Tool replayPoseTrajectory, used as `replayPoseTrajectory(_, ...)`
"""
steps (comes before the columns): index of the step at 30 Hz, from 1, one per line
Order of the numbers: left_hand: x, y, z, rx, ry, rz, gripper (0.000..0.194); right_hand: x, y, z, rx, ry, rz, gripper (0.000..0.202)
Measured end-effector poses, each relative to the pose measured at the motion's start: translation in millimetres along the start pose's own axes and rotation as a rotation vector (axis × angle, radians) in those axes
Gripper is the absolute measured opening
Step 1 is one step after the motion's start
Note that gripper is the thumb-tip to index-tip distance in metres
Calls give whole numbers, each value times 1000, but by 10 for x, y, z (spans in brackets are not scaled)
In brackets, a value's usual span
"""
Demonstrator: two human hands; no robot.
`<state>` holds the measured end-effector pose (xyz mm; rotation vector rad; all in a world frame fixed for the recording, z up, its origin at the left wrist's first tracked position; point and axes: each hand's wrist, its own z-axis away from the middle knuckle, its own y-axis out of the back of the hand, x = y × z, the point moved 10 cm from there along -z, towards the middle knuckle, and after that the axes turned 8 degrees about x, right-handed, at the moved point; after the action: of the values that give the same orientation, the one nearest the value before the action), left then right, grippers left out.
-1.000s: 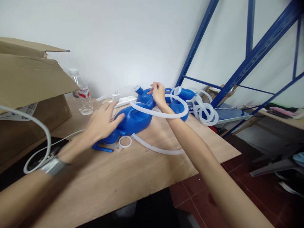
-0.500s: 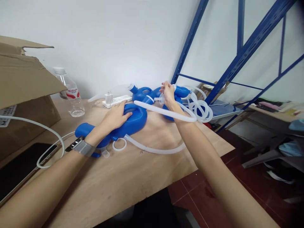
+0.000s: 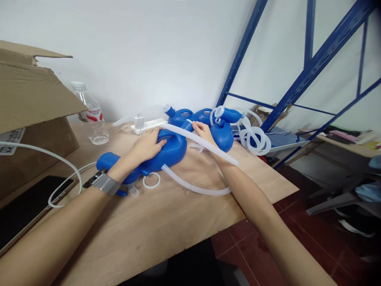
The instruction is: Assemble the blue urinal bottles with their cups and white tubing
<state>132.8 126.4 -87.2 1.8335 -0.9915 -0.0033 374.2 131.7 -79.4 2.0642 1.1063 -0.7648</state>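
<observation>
My left hand (image 3: 150,145) is wrapped round the handle of a blue plastic bottle (image 3: 174,153) lying on the wooden table. My right hand (image 3: 203,132) has its fingers pinched at the neck end of that bottle; what is between them is too small to tell. A translucent hose (image 3: 202,142) passes over my right wrist, and another hose (image 3: 190,187) curves across the table below. A white ring (image 3: 151,180) lies beside the bottle. Behind stand more blue bottles (image 3: 222,137), with coiled clear tubing (image 3: 256,137) at their right.
A cardboard box (image 3: 35,139) and a phone (image 3: 26,206) are at the left, near a water bottle (image 3: 95,123). A power strip (image 3: 150,124) lies by the wall. Blue metal shelving (image 3: 285,95) rises at the right. The table's front edge (image 3: 190,241) runs below my arms.
My right hand has moved left and nearer, from the bottles at the back to the neck of the held bottle. My left hand keeps its hold. The view has shifted slightly.
</observation>
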Motion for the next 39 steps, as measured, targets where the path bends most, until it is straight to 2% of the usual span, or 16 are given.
replayPoseTrajectory(7,13,10,-15,-9,11,-9,51,80,-42,-14,72,-40,-216,67)
replayPoseTrajectory(13,13,1,-18,-21,14,-13,54,93,-11,-13,87,-82,-235,64)
replayPoseTrajectory(16,11,1,-14,-19,13,-7,55,2,-4,-18,50,-75,-201,61)
replayPoseTrajectory(21,6,-5,-5,-27,4,5,56,-252,96,-89,76,58,-20,60)
replayPoseTrajectory(24,17,12,0,-25,-8,14,54,-291,37,-168,27,65,65,68)
replayPoseTrajectory(28,42,32,6,-37,-30,33,54,-195,-80,-252,-50,-10,29,78)
replayPoseTrajectory(39,63,55,6,-41,-50,89,55,-37,-102,-301,-179,-122,-75,77)
